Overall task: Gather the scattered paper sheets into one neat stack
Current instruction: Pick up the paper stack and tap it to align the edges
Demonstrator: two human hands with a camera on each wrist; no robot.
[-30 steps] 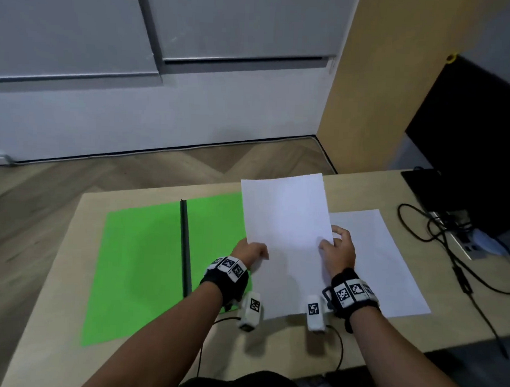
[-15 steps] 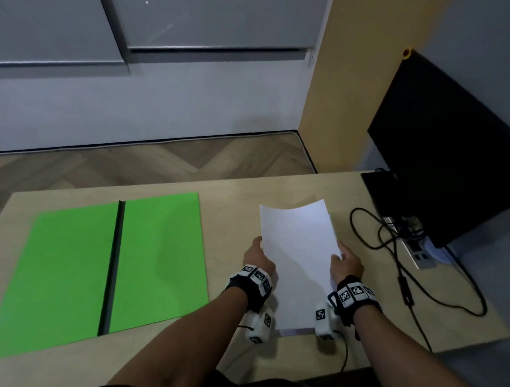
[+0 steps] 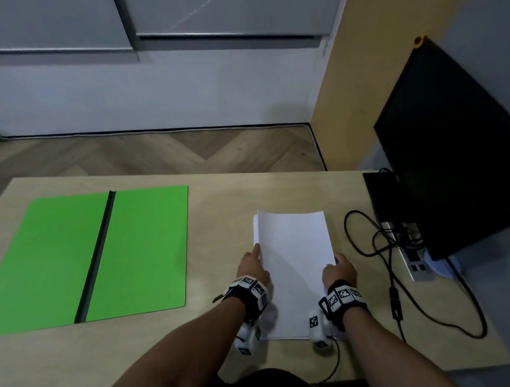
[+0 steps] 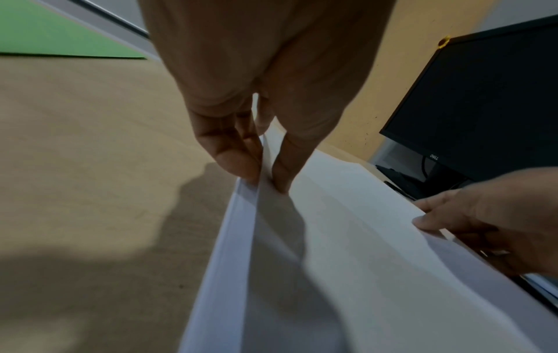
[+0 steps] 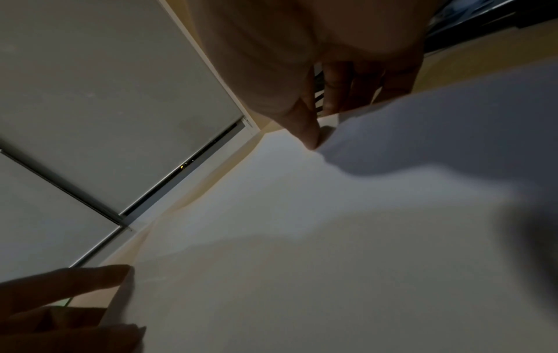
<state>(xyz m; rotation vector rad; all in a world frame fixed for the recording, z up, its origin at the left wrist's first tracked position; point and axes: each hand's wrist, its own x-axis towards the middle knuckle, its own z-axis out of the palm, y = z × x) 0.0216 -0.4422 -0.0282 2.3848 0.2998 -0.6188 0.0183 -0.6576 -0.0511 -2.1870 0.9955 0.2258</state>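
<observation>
Pinching the paper stack (image 3: pixel 292 271) at both long edges, my left hand (image 3: pixel 252 267) and right hand (image 3: pixel 339 273) had fingers (image 4: pixel 229 152) curled on it, sheets between them over the worktop (image 3: pixel 223 221).

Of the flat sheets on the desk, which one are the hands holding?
The white paper stack near the monitor; left hand and right hand pinch its side edges. The green sheet lies untouched, apart to the left.
</observation>
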